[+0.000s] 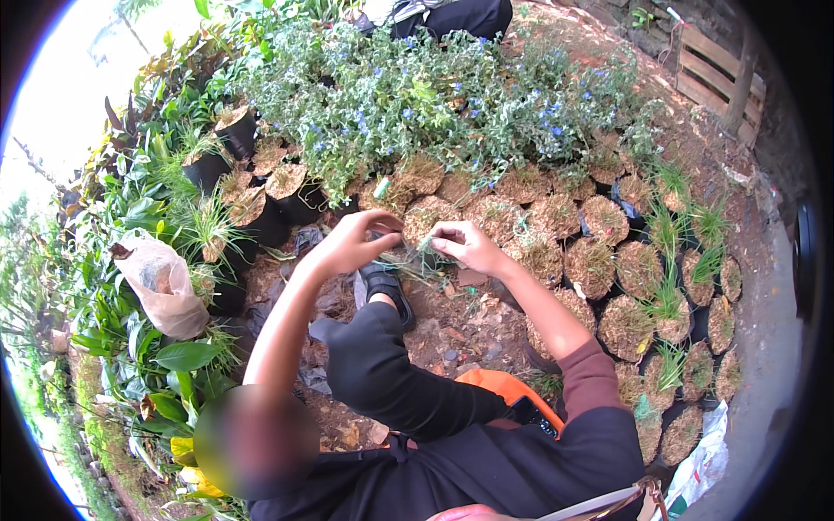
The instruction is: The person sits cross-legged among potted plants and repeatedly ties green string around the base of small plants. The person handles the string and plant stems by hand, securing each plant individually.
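Note:
Both hands are raised above the ground in the middle of the view. My right hand (468, 246) pinches thin green twine (427, 257) between thumb and fingertips. My left hand (361, 241) is to its left, with thumb and fingers curved towards the twine; whether a strand lies between them cannot be told. Loose strands of the twine hang in a tangle between and below the hands. Behind them stand plant bags topped with dry brown mulch (430, 215). A small pale green object (382, 188) lies on one of these bags, beyond my left hand.
Bushy blue-flowered plants (417, 104) spread ahead, with a seated person (449, 16) beyond. Packed grow bags (625, 325) fill the right side. A translucent plastic bag (159, 283) stands among leafy plants at left. A wooden pallet (717, 71) is at the upper right.

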A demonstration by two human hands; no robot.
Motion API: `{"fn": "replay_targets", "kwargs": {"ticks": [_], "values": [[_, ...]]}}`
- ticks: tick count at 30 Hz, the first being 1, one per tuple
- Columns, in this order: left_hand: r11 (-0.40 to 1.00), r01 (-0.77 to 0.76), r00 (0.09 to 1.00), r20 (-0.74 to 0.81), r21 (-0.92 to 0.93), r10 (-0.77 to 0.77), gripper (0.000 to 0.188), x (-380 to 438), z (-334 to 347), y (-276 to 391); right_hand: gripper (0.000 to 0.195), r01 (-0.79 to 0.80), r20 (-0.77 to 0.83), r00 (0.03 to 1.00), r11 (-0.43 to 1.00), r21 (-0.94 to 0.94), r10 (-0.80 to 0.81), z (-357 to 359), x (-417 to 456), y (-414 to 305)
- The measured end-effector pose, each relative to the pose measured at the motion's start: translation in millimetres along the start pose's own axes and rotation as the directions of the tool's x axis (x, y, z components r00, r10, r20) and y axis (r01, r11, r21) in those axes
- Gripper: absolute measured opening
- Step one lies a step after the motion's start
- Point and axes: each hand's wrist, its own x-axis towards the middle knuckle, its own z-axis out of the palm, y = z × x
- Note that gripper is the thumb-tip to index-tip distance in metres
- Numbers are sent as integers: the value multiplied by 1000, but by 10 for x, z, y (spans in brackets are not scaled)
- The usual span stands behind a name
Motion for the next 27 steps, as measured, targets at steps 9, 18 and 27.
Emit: {"fn": "replay_targets", "kwargs": {"ticks": [9, 18, 27], "values": [[992, -105, 987, -112, 67, 112, 26, 247, 250, 181, 12, 26, -44, 999, 991, -129, -32, -62, -95, -326], [874, -10, 952, -272, -487, -141, 29, 306, 503, 18, 18, 235, -615, 757, 970, -57, -219, -247, -29, -245], [856, -94, 935, -340, -509, -100, 18, 307, 657, -1, 12, 185, -371, 834, 840, -510, -409, 16, -86, -440]]}}
